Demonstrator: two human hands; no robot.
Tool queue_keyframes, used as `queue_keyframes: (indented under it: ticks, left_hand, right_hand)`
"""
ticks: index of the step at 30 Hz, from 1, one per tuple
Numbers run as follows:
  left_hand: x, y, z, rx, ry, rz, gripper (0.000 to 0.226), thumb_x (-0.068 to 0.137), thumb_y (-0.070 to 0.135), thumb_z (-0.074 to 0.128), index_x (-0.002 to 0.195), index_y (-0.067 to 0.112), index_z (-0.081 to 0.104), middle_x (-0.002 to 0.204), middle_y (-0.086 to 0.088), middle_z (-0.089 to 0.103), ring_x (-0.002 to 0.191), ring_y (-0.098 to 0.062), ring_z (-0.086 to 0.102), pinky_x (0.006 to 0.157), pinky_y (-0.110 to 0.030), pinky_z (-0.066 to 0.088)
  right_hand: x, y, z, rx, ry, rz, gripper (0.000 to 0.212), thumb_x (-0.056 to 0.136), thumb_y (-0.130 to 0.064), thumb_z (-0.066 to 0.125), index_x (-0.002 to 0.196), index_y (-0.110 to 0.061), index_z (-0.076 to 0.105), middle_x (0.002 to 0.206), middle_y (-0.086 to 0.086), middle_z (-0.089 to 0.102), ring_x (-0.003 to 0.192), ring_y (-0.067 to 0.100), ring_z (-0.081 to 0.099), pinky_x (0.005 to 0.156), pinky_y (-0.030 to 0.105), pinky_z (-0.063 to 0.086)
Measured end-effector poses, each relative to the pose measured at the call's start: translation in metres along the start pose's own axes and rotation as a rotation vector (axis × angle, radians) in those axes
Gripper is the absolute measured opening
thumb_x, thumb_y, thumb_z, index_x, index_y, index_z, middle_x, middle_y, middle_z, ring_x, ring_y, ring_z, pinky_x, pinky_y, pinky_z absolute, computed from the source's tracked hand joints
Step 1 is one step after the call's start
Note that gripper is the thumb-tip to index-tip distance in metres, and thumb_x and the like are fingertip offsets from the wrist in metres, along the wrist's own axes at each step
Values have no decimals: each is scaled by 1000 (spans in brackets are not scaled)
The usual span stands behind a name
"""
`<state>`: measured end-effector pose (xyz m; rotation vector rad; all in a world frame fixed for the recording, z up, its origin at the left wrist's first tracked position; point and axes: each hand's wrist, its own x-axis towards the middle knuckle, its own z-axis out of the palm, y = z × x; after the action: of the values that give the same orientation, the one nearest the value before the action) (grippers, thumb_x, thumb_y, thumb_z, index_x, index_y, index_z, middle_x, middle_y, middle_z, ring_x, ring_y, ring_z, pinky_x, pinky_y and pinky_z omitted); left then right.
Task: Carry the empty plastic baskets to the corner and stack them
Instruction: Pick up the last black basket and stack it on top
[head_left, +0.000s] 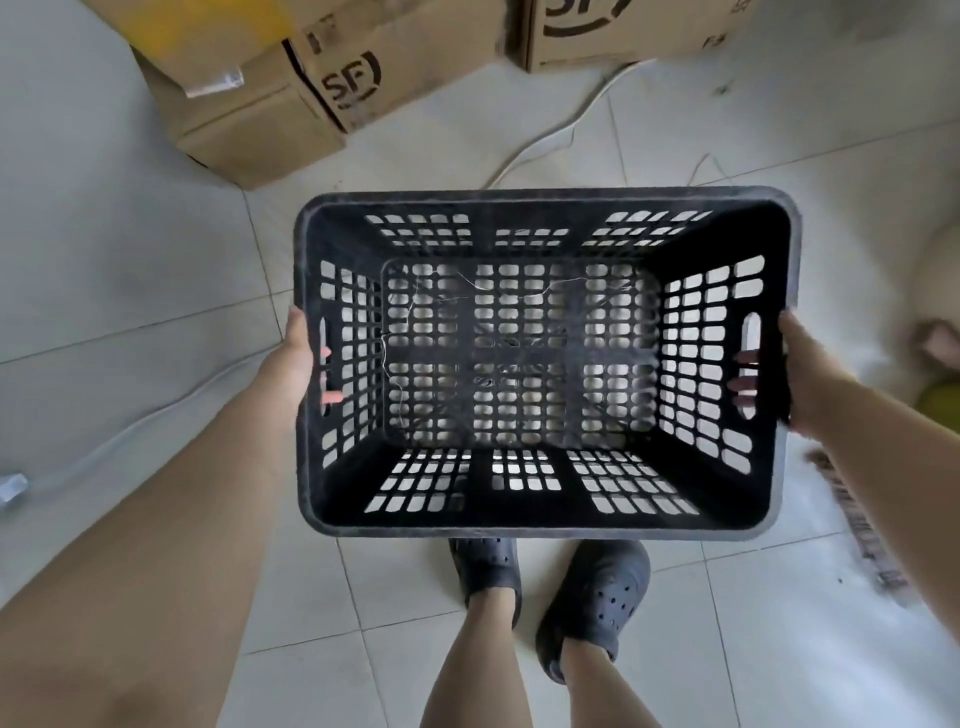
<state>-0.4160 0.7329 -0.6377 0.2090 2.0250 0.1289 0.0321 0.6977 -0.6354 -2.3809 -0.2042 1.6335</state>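
Note:
An empty black plastic basket (540, 205) with slotted walls and floor hangs level in front of me, above the tiled floor, its open top facing the camera. My left hand (298, 364) grips the slot handle in its left wall, fingertips showing inside. My right hand (805, 379) grips the slot handle in the right wall the same way. A few thin threads lie across the basket's floor. No other basket is in view.
Cardboard boxes (291, 98) stand on the floor ahead at left, and another cardboard box (623, 36) ahead at right. A white cable (550, 140) runs across the tiles between them. My feet in dark clogs (597, 592) stand below the basket. A strip of debris (857, 525) lies at right.

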Motion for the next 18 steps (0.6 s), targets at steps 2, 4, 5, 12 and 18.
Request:
queue_keyframes:
  ticks: [2,4,5,12,18]
  left_hand:
    - [7,-6,-1,40,40,-2,84,86,77,12,110,11,58,124,-13,57,85,-36,66,70,-43,53]
    - [13,-12,-2,34,65,17,85,83,81,13,94,9,57,99,-13,60,67,-28,62,62,-40,53]
    - [14,-15,-2,13,50,24,86,84,81,12,95,8,58,86,-12,59,63,-26,59,61,-39,51]
    - [-2,-18,-1,-76,-10,53,85,85,79,15,76,6,57,54,-5,49,51,-21,43,52,-32,38]
    - [-78,-19,-23,-86,28,35,81,85,80,20,75,7,55,58,-5,49,53,-19,45,52,-31,38]
  right_hand:
    - [2,2,-1,21,-54,12,74,92,-69,24,109,-5,57,87,12,63,74,28,57,65,34,44]
    - [8,6,-4,6,-74,29,76,89,-73,23,94,-7,59,68,10,69,70,27,60,65,32,43]
    - [9,7,-5,11,-74,33,76,88,-75,22,90,-8,60,61,7,69,67,26,62,66,32,44]
    - [1,8,-7,39,-62,15,78,86,-76,23,81,-7,58,47,7,63,41,17,62,54,25,47]
    - [-67,1,-37,133,-27,40,76,82,-79,30,70,-7,51,37,2,46,30,15,42,42,21,29]
